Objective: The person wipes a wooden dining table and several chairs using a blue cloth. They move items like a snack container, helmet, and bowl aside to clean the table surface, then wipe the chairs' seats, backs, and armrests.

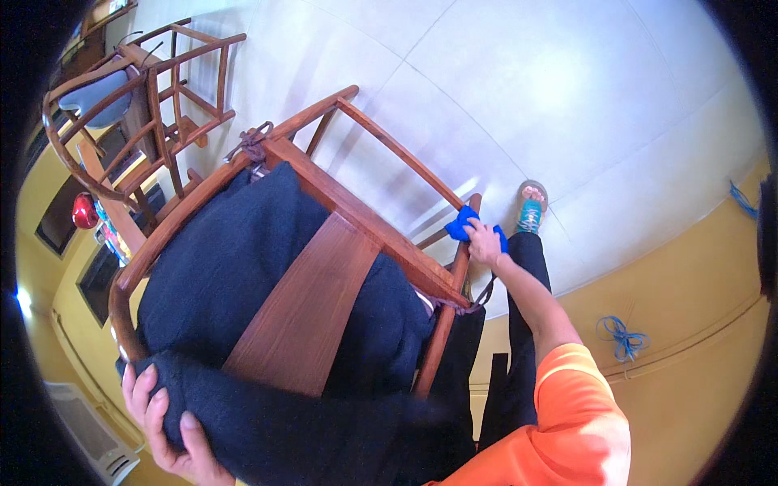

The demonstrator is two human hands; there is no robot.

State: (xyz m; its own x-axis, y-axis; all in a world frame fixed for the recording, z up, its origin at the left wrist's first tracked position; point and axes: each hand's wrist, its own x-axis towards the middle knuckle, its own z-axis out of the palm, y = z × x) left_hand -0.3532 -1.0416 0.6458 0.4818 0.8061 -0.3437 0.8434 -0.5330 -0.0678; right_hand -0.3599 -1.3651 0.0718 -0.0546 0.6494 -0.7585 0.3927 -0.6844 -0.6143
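Note:
A brown wooden armchair (304,316) is tipped over in front of me, its back toward me and its legs pointing away. Dark fabric (219,243) covers the seat side behind the back slat, and more of it lies over the near top end of the back. My left hand (174,433) curls its fingers around that fabric-covered end at the lower left. At the right, my right hand (487,245) presses a bright blue cloth (462,223) against a chair leg, close to where a stretcher meets it. Purplish ties (253,142) are knotted at the seat's corner.
A second wooden armchair (158,121) with a grey seat stands at the upper left. My sandalled foot (531,209) rests on the pale tiled floor (486,89) beside the chair leg. A blue cord bundle (624,338) hangs against the yellow wall. A red shiny object (84,211) sits at the far left.

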